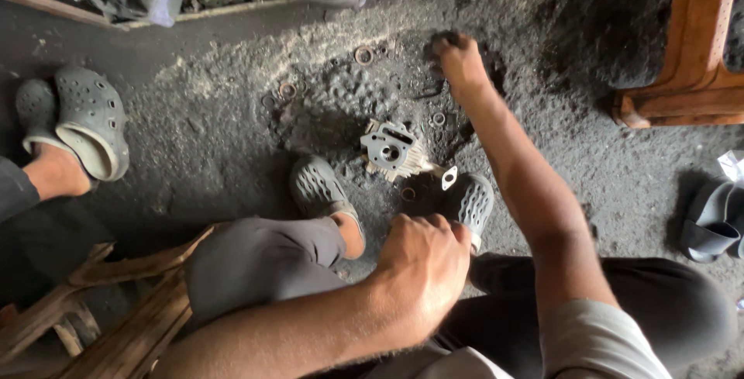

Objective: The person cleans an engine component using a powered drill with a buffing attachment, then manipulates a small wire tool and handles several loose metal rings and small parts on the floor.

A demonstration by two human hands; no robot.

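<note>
Gritty floor carries a finned metal engine casting (pixel 393 151), judged heavy, rigid; grasp its flanges. Right hand (pixel 459 60) reaches far, grip indeterminate; left hand (pixel 422 259) fisted, contents hidden.

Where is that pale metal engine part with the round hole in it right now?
The pale finned metal engine part lies on the dark gritty floor near the middle of the head view, just ahead of the person's two grey perforated clogs, below the outstretched right hand.
</note>
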